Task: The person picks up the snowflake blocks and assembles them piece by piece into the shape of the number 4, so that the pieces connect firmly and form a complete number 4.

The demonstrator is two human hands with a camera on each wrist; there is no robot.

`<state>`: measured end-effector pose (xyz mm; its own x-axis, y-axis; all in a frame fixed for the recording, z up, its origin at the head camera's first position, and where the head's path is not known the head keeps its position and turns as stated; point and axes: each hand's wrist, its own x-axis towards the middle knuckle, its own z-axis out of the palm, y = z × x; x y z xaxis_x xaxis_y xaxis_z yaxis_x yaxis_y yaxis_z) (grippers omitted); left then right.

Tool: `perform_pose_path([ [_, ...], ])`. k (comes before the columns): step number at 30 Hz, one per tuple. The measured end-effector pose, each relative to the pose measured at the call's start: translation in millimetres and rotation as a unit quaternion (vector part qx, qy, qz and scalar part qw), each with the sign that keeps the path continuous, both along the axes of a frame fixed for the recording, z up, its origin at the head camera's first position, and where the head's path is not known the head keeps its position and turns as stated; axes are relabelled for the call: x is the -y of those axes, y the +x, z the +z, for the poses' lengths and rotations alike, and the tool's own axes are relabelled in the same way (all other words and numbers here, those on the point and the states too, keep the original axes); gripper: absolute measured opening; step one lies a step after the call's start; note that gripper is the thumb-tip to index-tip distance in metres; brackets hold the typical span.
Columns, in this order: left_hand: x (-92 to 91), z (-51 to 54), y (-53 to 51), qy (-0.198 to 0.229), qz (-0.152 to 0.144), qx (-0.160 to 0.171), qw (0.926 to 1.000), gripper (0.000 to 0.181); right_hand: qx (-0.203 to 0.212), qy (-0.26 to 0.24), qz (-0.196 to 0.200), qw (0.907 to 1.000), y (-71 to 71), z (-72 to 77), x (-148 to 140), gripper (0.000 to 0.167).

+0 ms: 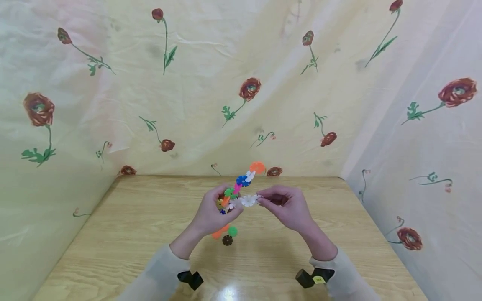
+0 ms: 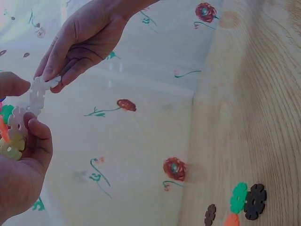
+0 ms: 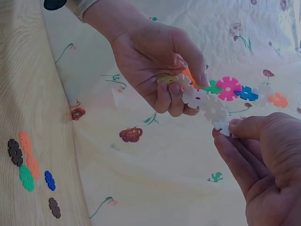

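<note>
Flower-shaped plastic discs are joined in a branching chain held above the table. My left hand (image 1: 215, 213) curls round its lower part, where yellow, orange and white discs show; green, pink (image 3: 228, 89), blue (image 1: 243, 180), white and orange (image 1: 257, 167) discs run upward from it. A side branch of white discs (image 1: 248, 200) reaches toward my right hand (image 1: 287, 207). Between thumb and fingertips, my right hand pinches the white disc (image 3: 222, 128) at that branch's end. My left palm and fingers hide some discs.
Loose discs lie on the wooden table (image 1: 150, 225) below my left hand: orange (image 3: 32, 166), green (image 1: 232, 231), black (image 2: 255, 202), brown (image 3: 54, 207) and blue (image 3: 50, 180). A flower-printed cloth (image 1: 203, 104) hangs behind the table and along both sides.
</note>
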<state>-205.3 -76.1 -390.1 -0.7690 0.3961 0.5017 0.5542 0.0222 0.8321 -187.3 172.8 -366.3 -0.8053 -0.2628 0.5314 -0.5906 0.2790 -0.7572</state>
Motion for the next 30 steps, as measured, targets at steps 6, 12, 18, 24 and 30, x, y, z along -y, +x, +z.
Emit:
perform_pose_path([
  [6,1.6,2.1,0.8,-0.017,0.027,0.026,0.9991,0.022,0.018,-0.006,0.004,0.9998,-1.8,-1.1,1,0.020],
  [12,4.9,2.2,0.2,-0.022,0.050,0.040,0.9977,0.024,0.064,0.006,0.051,0.9966,-9.4,-13.4,2,0.029],
  [18,5.5,3.6,0.8,-0.025,0.054,0.032,0.9977,0.023,0.104,0.050,0.070,0.9908,-18.0,-35.4,8,0.025],
  [24,5.1,7.4,2.5,-0.029,0.058,0.037,0.9972,0.023,0.113,0.129,0.085,0.9815,-25.0,-57.8,20,0.021],
  [30,4.9,7.8,2.2,-0.030,0.058,0.038,0.9971,0.022,0.129,0.202,0.110,0.9646,-28.1,-81.5,31,0.021],
])
